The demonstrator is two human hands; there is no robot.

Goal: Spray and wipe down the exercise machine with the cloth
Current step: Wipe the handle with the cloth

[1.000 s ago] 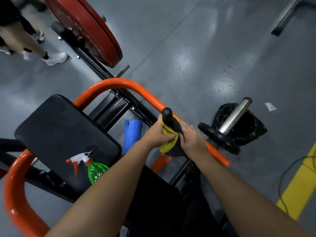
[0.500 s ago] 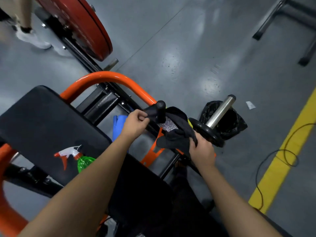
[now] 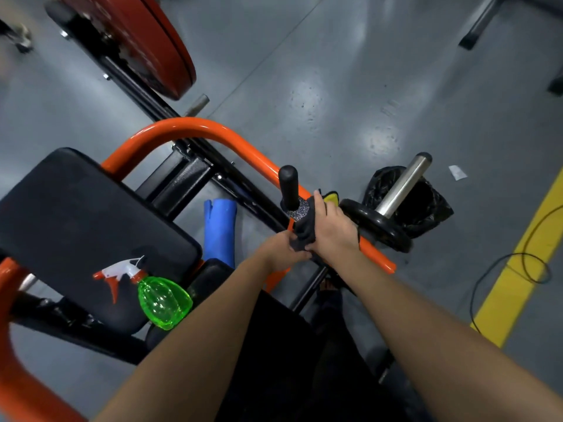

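Head cam: the right hand [image 3: 333, 229] has its fingers [image 3: 318, 205] curled over the cloth [image 3: 303, 231], which is wrapped just under the black handle [image 3: 288, 184] of the exercise machine [image 3: 195, 124]. The left hand [image 3: 283, 251] pinches the cloth's lower end. I'd pull it snug, then twist while sliding up so the handle gets wiped all round. The spray bottle [image 3: 161, 300] lies on the black pad [image 3: 91, 214], well apart.

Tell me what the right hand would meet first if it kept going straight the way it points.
The right hand, wrapped round the dark cloth, points up and left in the head view. Next in that line is probably the black handle grip, just past its fingertips, though depth is hard to judge here.
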